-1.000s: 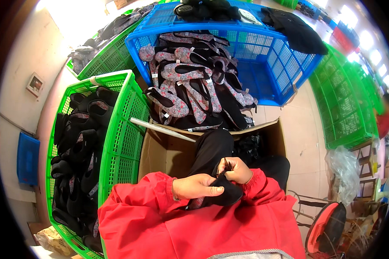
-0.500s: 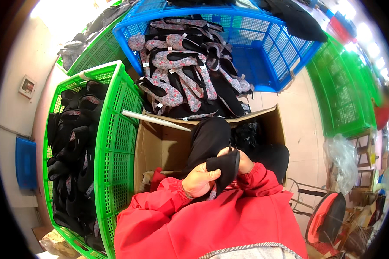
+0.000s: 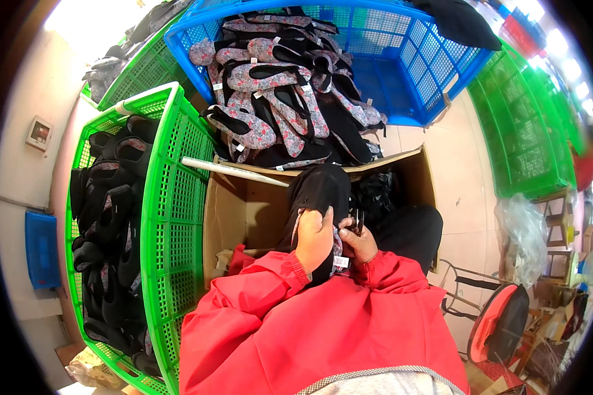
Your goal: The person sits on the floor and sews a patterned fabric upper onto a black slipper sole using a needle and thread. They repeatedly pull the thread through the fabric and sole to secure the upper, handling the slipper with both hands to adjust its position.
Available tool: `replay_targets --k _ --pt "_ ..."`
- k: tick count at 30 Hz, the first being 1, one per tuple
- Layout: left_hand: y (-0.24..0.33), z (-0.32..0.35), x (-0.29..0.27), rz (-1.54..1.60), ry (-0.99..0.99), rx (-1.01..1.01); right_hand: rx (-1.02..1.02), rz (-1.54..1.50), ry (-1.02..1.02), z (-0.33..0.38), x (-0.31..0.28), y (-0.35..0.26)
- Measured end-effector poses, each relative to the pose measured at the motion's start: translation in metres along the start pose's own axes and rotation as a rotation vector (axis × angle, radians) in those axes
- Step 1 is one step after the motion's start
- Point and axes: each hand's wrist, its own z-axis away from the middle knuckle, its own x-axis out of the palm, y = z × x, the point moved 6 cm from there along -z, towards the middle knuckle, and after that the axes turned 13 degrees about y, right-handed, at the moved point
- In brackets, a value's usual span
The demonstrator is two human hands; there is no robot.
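Over my lap, my left hand grips a fabric slipper, black with a strip of floral cloth and a white label at its near end. My right hand is closed beside the slipper's right edge. Two dark prongs of what looks like a pair of thread snips stick up from its fingers. Part of the slipper is hidden beneath my left hand. In front of my knees lies a heap of floral and black slippers, several with white tags.
A blue crate stands beyond the heap. At my left is a green crate of black slippers. An open cardboard box surrounds my knees, with a white rod at its left edge. A chair stands at the right.
The slipper has turned in my hands, and its white label now shows. My left hand has moved up and away from me; the right hand has drawn slightly apart from it with the snips.
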Motion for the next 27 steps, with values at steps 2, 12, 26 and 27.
replay_targets --k 2,12,26,27 --pt "-0.004 0.000 0.006 -0.002 0.066 0.065 0.032 0.007 -0.010 -0.003 -0.005 0.008" --pt "-0.009 -0.006 0.018 -0.195 -0.001 0.047 -0.094 0.198 -0.010 -0.003 -0.007 0.008" --pt "-0.064 -0.037 -0.025 0.464 -0.208 -0.507 -0.134 0.287 0.067 0.003 -0.011 0.006" --pt "-0.065 -0.036 -0.025 0.461 -0.269 -0.500 -0.119 0.286 0.066 0.003 -0.012 0.006"
